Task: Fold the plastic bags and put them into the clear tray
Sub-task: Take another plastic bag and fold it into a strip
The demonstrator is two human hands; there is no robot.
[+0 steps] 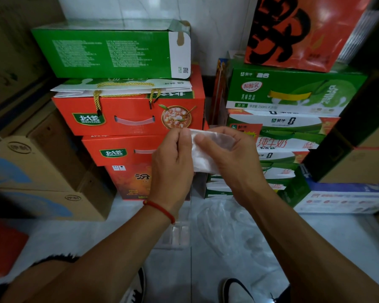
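Folded plastic bag, translucent white, held up in the air between both hands, in front of the stacked cartons and well above the floor. It is already down to a small, flat packet.

Left hand pinches the bag's left edge, thumb pressed against curled fingers at the top corner. A red string bracelet circles that wrist.

Right hand grips the bag from the right; thumb lies across the front face, fingers wrapped behind it, seen dimly through the plastic.

Below the hands, on the pale tiled floor, a clear tray sits near the centre, partly hidden by the left forearm. What it holds is hard to make out. Just right of it lies a loose heap of more clear plastic bags, crumpled and unfolded.

Far side, behind the hands: a stack of red gift boxes, the upper one with a gold cord handle, and a green carton lying on top of them. To the right, a stack of green-and-white milk cartons, with a red paper bag bearing large black characters on top.

Left edge: brown cardboard boxes with blue print. Right edge: more brown cartons and a blue-and-white box on the floor.

Near edge: the toes of two black-and-white shoes on the tiles.
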